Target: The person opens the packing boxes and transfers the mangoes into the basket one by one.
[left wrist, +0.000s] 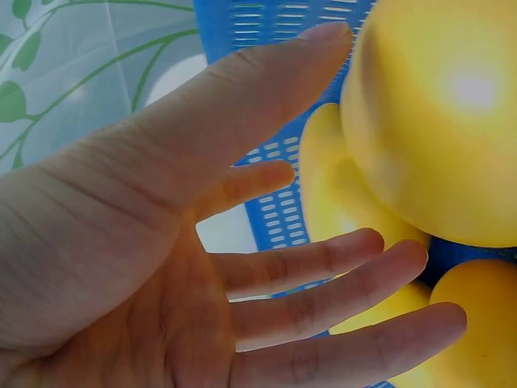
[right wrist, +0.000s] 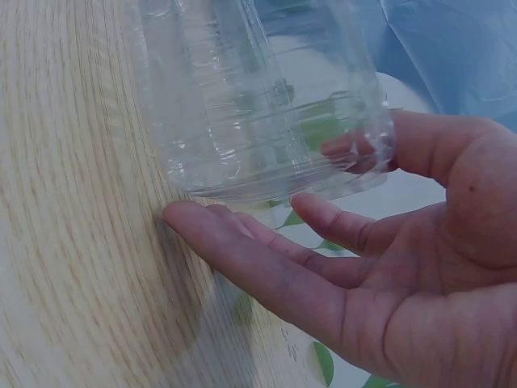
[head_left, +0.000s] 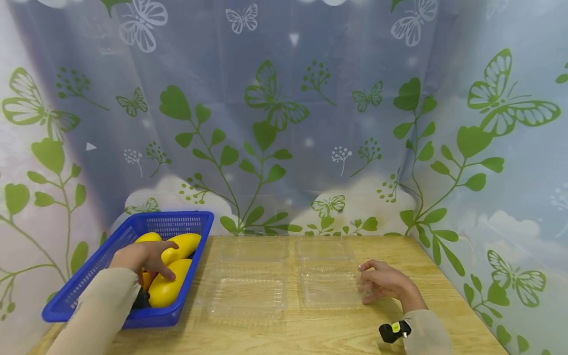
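My left hand [head_left: 144, 256] reaches into a blue plastic basket [head_left: 206, 231] at the left, over several yellow mangoes [head_left: 170, 283]. In the left wrist view its fingers are spread and fairly straight, with a large mango [left wrist: 436, 121] just beyond the thumb and more fruit past the fingertips. My right hand [head_left: 386, 282] is at the right side of a clear plastic container [head_left: 330, 291]. The right wrist view shows one digit overlapping the clear wall [right wrist: 266, 170], while the other fingers extend loosely along the container's near edge.
Left of that container, another clear container [head_left: 248, 296] lies on the wooden table [head_left: 310, 335], beside the basket. Both have see-through panels extending towards the back. A patterned curtain [head_left: 284, 162] stands behind the table and along its sides.
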Tool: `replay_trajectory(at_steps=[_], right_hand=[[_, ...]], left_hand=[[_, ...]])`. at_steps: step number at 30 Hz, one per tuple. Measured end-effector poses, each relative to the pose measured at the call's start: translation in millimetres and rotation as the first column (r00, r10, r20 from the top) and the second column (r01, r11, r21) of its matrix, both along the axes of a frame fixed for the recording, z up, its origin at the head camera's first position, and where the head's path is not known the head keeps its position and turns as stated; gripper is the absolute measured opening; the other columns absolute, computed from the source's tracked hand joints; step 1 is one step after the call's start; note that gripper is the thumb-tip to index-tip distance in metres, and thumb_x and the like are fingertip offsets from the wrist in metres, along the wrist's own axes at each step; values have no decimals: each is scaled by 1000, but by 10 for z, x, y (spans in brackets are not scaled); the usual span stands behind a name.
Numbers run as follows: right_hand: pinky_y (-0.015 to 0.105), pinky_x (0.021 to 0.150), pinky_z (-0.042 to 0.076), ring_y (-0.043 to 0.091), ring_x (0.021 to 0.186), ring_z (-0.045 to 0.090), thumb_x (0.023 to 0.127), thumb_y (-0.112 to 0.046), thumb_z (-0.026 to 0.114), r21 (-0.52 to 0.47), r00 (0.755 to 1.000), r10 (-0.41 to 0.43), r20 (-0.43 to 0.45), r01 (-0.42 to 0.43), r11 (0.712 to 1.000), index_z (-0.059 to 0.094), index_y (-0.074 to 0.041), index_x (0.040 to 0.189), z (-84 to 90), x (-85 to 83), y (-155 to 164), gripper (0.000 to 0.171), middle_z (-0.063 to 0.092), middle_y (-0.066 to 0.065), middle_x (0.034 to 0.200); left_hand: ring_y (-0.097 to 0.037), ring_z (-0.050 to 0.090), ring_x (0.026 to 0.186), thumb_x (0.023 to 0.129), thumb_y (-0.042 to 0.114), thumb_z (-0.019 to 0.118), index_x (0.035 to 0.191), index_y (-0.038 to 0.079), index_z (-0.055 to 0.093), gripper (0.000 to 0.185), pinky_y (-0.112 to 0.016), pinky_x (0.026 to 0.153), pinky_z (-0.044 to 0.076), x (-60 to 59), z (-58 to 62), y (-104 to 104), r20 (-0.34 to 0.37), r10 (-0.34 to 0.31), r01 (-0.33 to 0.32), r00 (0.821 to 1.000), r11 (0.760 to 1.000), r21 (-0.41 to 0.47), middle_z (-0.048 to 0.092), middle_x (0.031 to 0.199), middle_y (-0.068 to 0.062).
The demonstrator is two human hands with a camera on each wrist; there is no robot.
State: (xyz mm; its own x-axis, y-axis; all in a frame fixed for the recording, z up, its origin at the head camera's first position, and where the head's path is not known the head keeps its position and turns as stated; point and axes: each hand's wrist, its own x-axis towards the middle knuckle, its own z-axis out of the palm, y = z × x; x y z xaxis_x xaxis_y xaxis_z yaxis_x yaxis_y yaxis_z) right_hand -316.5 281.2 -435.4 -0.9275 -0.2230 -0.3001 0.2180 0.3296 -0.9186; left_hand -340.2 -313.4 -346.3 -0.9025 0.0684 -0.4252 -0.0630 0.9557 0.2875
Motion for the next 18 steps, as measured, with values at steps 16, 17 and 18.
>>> replay_trajectory(at_steps=[16,17,18], right_hand=[[48,77,65,21,79,57,108,-28,52,27,1000,-4,-15,5,1000,31,9,145,48,4,-26,56,52,25,117],[48,77,65,21,78,55,108,-29,52,28,1000,-6,-14,7,1000,31,8,146,52,6,-28,57,52,22,112],[48,77,65,21,78,55,109,-29,51,29,1000,-9,-13,9,1000,31,8,146,55,8,-31,57,52,20,108]], left_hand=[[-35,63,106,95,39,74,164,14,22,90,-43,68,63,110,238,190,-65,-88,94,994,991,100,40,152,-35],[-36,63,109,96,37,73,164,13,23,88,-43,68,63,112,244,208,-88,-109,117,990,988,100,40,154,-35],[-36,64,110,97,35,72,163,11,24,85,-42,68,62,114,249,228,-113,-133,144,985,985,97,40,154,-35]])
